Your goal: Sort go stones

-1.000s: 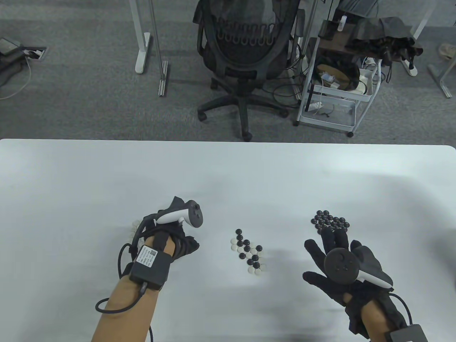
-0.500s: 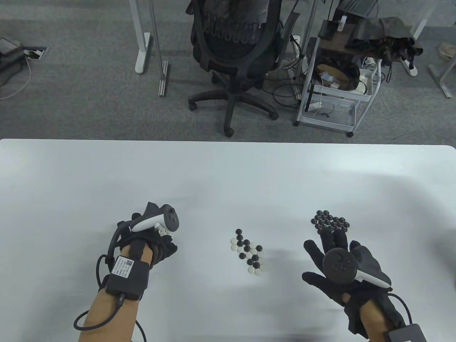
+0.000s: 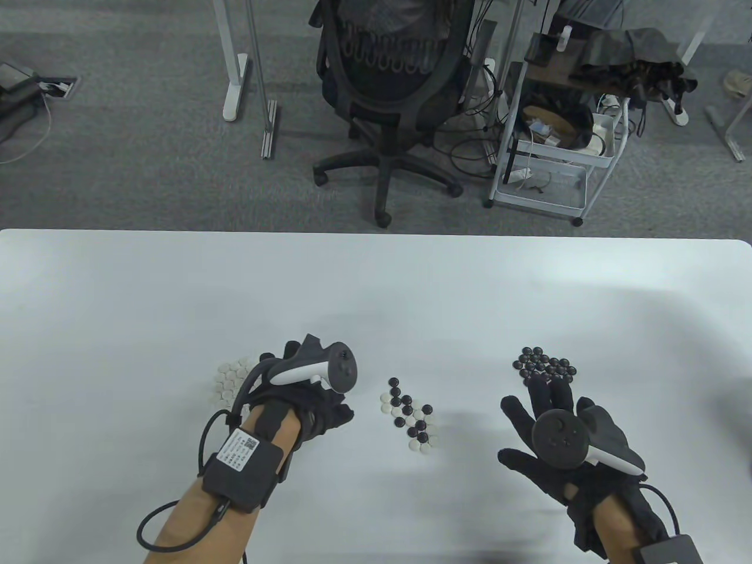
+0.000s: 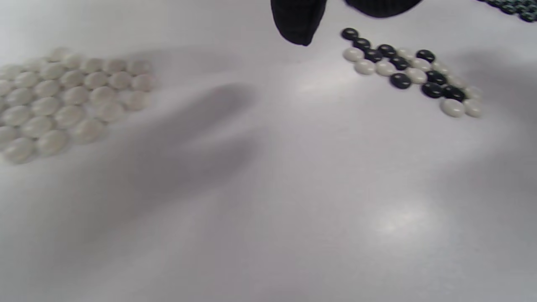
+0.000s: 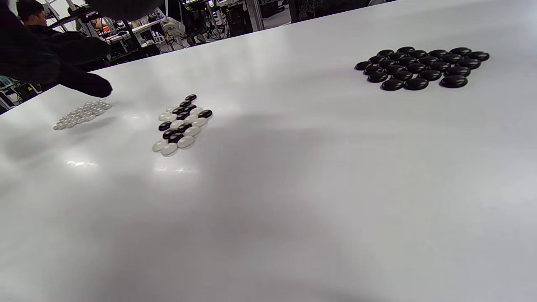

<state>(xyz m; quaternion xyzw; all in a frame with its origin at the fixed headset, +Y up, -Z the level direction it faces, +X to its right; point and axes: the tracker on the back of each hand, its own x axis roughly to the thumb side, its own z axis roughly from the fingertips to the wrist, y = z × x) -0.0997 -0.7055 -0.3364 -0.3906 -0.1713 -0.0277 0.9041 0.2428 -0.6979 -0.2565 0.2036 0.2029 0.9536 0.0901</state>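
A mixed cluster of black and white Go stones (image 3: 411, 420) lies at the table's centre; it also shows in the left wrist view (image 4: 413, 73) and the right wrist view (image 5: 181, 123). A group of white stones (image 3: 228, 379) lies to its left and a group of black stones (image 3: 546, 365) to its right. My left hand (image 3: 338, 411) hovers between the white group and the mixed cluster. Its fingertip (image 4: 298, 29) shows no stone. My right hand (image 3: 529, 420) lies spread and empty, just below the black group.
The white table's far edge (image 3: 376, 232) runs across the middle of the table view. Beyond it stand an office chair (image 3: 393, 88) and a white cart (image 3: 552, 147) on the floor. Cables hang from both wrists.
My left hand went left over the white group, then came back right toward the mixed cluster. My right hand has stayed in place. The chair beyond the table has turned.
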